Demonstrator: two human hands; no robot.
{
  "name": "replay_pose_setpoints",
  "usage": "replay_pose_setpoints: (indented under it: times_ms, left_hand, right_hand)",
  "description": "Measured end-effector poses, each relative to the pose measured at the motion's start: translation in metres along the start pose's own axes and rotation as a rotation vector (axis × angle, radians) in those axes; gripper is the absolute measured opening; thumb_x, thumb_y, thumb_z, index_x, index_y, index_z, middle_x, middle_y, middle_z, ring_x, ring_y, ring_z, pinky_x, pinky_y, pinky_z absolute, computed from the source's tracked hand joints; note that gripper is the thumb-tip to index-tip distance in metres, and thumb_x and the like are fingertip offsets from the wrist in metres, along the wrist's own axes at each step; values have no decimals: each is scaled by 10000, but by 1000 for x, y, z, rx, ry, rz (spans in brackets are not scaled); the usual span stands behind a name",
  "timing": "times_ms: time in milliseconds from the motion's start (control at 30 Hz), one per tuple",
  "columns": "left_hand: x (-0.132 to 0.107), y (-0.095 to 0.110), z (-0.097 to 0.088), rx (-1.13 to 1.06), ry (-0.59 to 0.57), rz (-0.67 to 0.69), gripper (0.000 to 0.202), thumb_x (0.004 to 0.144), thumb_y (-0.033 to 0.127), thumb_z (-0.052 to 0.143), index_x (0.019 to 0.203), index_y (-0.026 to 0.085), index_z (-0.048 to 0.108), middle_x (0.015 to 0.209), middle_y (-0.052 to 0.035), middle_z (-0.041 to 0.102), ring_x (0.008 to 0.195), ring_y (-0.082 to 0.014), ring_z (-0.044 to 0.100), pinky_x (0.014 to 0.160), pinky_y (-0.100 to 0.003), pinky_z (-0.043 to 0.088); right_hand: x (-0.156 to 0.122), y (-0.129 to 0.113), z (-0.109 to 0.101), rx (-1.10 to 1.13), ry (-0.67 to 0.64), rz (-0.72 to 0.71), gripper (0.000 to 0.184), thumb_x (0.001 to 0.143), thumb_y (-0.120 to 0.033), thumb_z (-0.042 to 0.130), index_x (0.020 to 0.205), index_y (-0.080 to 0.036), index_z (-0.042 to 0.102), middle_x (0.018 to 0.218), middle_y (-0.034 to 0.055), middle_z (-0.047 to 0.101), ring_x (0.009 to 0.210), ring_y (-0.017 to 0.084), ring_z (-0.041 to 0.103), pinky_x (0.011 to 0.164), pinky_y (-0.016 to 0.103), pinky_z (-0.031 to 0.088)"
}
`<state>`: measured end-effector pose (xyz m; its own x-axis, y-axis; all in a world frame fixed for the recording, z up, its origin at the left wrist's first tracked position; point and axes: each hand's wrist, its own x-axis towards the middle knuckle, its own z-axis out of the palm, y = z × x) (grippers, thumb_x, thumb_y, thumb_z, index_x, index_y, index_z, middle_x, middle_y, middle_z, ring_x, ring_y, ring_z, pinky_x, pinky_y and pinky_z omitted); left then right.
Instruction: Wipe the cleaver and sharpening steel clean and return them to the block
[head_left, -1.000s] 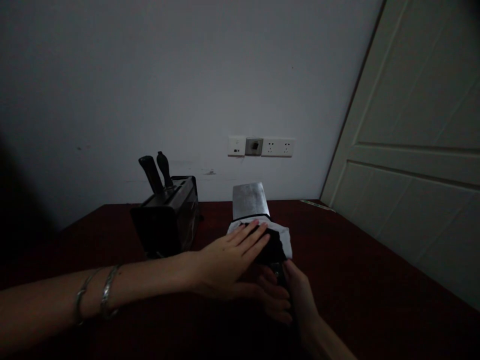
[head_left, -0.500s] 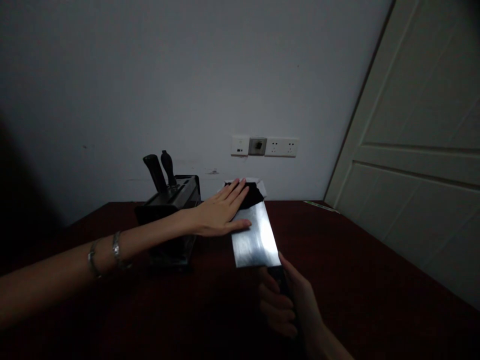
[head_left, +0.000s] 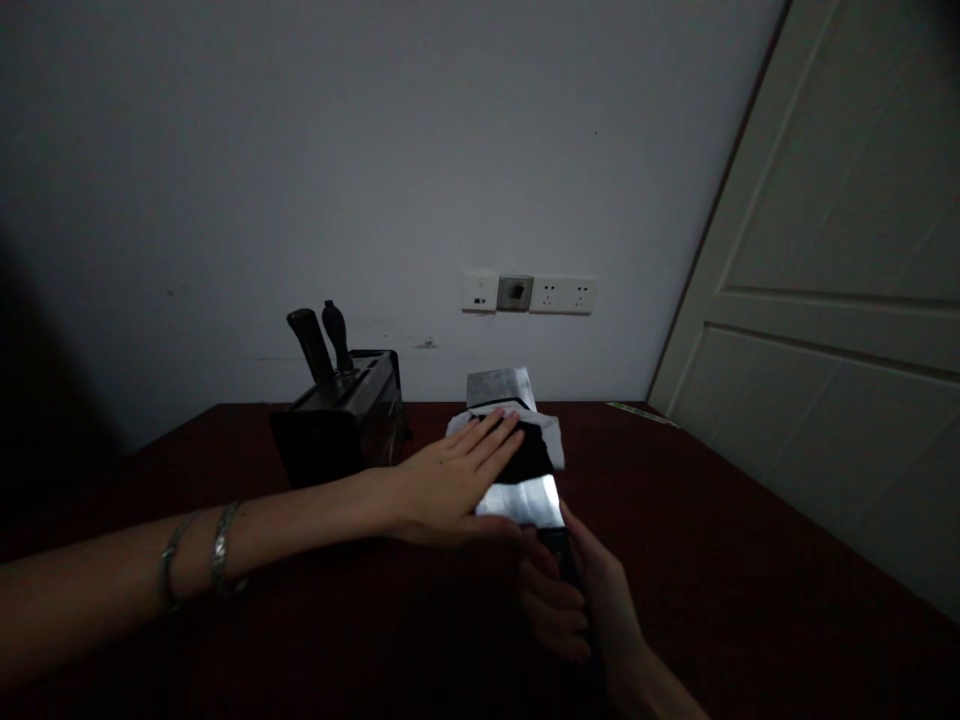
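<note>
while flat, left hand (head_left: 442,488) against black cloth (head_left: 532,455)

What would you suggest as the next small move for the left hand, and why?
Perhaps slide the left hand and cloth along the blade, away from the right hand gripping the handle, since bare metal shows past the cloth's far edge.

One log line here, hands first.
left hand: flat on cloth; right hand: around cleaver handle; cloth: across blade; slotted block: at left
</note>
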<state>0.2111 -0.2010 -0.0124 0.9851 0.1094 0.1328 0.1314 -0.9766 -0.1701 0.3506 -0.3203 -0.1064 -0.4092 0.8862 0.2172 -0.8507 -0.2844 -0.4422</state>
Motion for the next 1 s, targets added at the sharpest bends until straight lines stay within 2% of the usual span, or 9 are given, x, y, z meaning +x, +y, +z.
replay_pose_setpoints:
  times_ms: [167, 533, 667, 800, 1000]
  left_hand:
    - [15, -31, -11, 51, 37, -98, 830, 861, 629, 186, 1416, 28, 40, 1466, -182, -74, 1351, -271, -92, 1106, -414, 75]
    - [26, -46, -17, 58, 65, -148, 839, 862, 630, 173, 1414, 18, 16, 1462, -194, -80, 1352, -281, -77, 1107, -410, 58]
    - [23, -36, -12, 80, 74, -99, 888, 837, 666, 198, 1408, -2, 68, 1460, -208, -58, 1352, -284, -83, 1106, -413, 58]
    - [16, -13, -2, 40, 33, 29, 901, 817, 685, 237, 1409, 17, 117, 1469, -190, -32, 1354, -277, -80, 1109, -402, 75]
    - [-3, 17, 5, -82, -34, 126, 861, 823, 622, 347, 1413, 35, 127, 1475, -169, -18, 1358, -271, -54, 1110, -407, 121]
  right_hand:
    - [2, 5, 2, 15, -9, 39, 422, 820, -509, 444, 611, -152, 529, 402, -72, 326, 301, 29, 212, 264, 123, 299]
    - [1, 6, 1, 4, -12, 64, 415, 813, -509, 449, 616, -153, 527, 404, -73, 333, 304, 27, 210, 263, 122, 293]
    - [2, 5, 1, 5, -12, 59, 421, 816, -516, 441, 615, -154, 516, 404, -76, 330, 302, 28, 205, 260, 121, 290]
    - [4, 2, -1, 8, 10, 36, 414, 808, -510, 466, 588, -160, 485, 387, -85, 310, 293, 26, 173, 245, 119, 271]
    - [2, 1, -7, -19, 39, 27, 359, 758, -482, 531, 604, -161, 478, 399, -94, 307, 287, 23, 144, 241, 125, 243]
